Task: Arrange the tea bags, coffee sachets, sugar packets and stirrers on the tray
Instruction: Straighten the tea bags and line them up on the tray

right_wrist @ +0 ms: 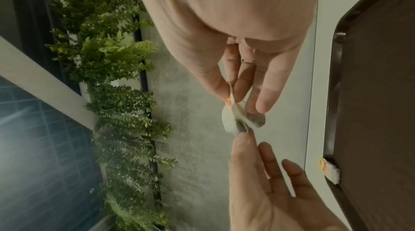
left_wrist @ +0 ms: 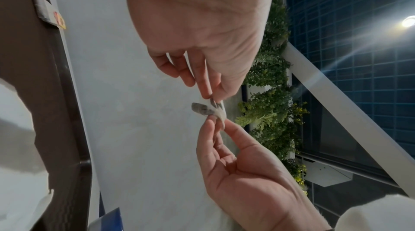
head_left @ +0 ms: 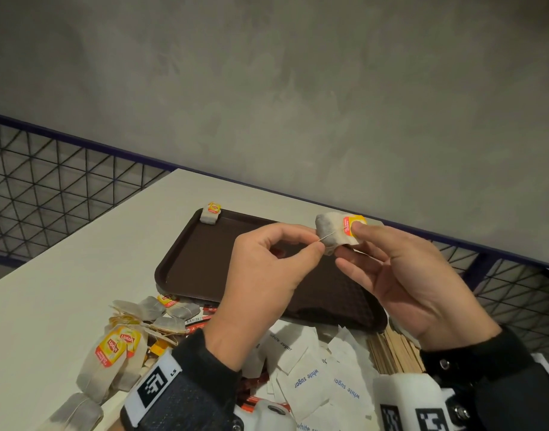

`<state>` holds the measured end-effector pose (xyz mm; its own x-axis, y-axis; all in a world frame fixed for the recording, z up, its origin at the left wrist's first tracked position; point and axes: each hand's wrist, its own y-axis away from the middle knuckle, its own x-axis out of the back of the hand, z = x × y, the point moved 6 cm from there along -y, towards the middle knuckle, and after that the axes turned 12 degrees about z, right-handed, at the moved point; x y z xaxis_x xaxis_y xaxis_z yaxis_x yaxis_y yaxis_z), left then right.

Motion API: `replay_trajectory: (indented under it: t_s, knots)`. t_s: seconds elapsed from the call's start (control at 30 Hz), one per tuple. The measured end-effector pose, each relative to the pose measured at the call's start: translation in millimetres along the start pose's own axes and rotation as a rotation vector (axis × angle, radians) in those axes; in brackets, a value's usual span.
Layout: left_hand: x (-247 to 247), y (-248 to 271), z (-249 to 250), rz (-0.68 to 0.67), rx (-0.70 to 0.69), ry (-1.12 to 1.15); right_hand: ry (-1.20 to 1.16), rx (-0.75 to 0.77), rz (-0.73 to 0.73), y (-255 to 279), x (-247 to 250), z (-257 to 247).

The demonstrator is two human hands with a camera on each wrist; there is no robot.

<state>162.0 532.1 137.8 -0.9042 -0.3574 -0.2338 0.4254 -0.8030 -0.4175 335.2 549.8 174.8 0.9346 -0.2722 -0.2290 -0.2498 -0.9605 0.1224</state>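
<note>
Above the dark brown tray [head_left: 204, 259] I hold one tea bag [head_left: 329, 231] with a yellow and red tag between both hands. My right hand [head_left: 351, 241] pinches it at the tag end. My left hand [head_left: 318, 244] pinches its near edge, where the thin string runs. The wrist views show the same tea bag [left_wrist: 205, 110] [right_wrist: 238, 119] between the fingertips of both hands. A second tea bag [head_left: 210, 213] lies at the tray's far left corner. Loose tea bags [head_left: 121, 346], red coffee sachets [head_left: 201, 318], white sugar packets [head_left: 310, 371] and wooden stirrers [head_left: 394, 349] are heaped on the white table near me.
The white table [head_left: 80, 259] stands against a grey wall, with a black wire-mesh railing [head_left: 49, 194] along its left and right sides. Most of the tray's surface is bare. The heaps of supplies lie just in front of the tray's near edge.
</note>
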Motion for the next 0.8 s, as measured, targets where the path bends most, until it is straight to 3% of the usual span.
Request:
replay_trajectory:
  t_s: [0.2,0.5,0.8]
  knots:
    - [-0.5,-0.2,1.3,-0.020,-0.015,0.011,0.069,0.069,0.040,-0.4,2.2,6.1]
    - [-2.2,0.9,-0.5,-0.035,-0.045,0.040,0.006,0.003,0.028,0.0,-2.2,12.3]
    - [-1.9,-2.0,-0.9,-0.037,-0.091,0.037,0.044,0.017,-0.077,-0.4,-0.3,1.2]
